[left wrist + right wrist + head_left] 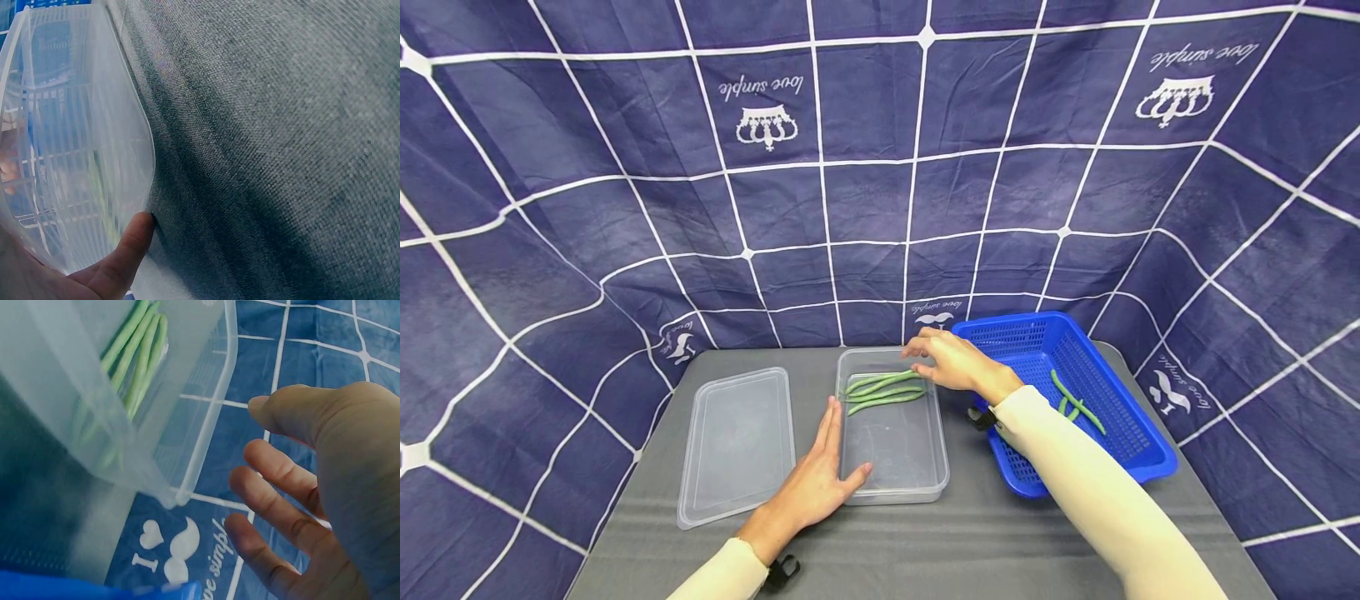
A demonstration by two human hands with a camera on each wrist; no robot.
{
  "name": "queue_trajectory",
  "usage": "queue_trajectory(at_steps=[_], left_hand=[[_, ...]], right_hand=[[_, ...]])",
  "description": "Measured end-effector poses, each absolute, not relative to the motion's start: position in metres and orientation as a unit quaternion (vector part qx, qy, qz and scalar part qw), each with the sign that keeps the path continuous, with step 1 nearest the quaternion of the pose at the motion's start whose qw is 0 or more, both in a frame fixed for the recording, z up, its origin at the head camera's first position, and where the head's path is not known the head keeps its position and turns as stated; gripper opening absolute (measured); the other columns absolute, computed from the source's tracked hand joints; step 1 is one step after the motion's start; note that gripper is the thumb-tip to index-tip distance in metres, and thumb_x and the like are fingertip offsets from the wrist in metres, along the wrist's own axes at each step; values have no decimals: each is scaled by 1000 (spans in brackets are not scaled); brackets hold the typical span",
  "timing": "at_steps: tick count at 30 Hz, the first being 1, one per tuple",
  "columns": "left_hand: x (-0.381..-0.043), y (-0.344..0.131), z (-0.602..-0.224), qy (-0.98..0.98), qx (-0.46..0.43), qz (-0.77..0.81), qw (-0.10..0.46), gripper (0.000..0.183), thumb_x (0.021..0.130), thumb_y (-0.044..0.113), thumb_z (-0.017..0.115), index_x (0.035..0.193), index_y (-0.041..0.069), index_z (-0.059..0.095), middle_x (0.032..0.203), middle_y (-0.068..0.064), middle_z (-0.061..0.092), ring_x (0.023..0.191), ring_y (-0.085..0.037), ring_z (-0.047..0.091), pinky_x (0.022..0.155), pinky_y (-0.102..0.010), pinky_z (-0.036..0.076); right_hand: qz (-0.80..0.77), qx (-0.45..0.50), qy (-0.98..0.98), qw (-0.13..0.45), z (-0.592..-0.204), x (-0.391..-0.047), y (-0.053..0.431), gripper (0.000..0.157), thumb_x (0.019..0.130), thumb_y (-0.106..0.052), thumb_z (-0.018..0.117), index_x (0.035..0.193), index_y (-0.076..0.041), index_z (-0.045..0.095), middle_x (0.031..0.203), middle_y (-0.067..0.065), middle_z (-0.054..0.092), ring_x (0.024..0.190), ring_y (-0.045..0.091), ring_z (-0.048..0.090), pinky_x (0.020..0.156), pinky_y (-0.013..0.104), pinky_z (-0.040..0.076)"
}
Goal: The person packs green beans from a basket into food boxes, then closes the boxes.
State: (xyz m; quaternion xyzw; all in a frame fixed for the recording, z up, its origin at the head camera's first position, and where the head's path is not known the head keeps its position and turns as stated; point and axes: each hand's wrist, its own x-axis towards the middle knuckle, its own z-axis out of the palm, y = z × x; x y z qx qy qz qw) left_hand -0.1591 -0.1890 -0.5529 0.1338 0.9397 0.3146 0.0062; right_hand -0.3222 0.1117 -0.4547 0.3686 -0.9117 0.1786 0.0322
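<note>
A clear plastic container (895, 454) stands in the middle of the table, with several green beans (886, 402) lying side by side toward its back. Along the container's left wall rests my left hand (820, 479), its fingers straight and its thumb by the front left corner. My right hand (958, 362) hovers over the back right corner of the container, fingers loosely bent and apart. The right wrist view shows nothing between its thumb and fingers (250, 487). Beyond the fingertips in that view, the beans (134, 356) show inside the container.
To the right, a blue plastic basket (1138, 425) holds a few more green beans (1078, 404), partly hidden behind my right sleeve. A flat translucent lid (737, 446) lies on the grey table left of the container. Dark blue checked cloth (865, 200) hangs behind and at both sides.
</note>
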Motion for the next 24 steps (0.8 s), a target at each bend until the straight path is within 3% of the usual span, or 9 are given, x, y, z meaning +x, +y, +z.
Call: queue_trajectory(at_steps=[5,16,24], left_hand=[[-158,-188,-552,940,137,313,-2,119,108,48,80,188,4,4,199,-17,3,161,-50,57,119,-65,59],[-159,-188,-550,937,141,318,-15,119,107,52,80,187,1,8,197,-23,9,157,-51,60,118,-65,59],[-157,-188,-552,939,135,318,-9,119,108,53,79,187,2,7,198,-20,7,164,-49,54,122,-64,57]], right_hand=[[185,361,-913,40,-454,-315,134,30,106,-17,85,136,-17,85,130,5,79,115,28,79,100,52,67],[185,345,-918,57,-453,-301,185,28,105,-14,86,133,-14,85,118,7,78,103,25,78,91,50,65],[195,330,-923,39,-463,-289,215,31,103,-12,88,134,-13,85,119,9,80,110,32,83,91,54,67]])
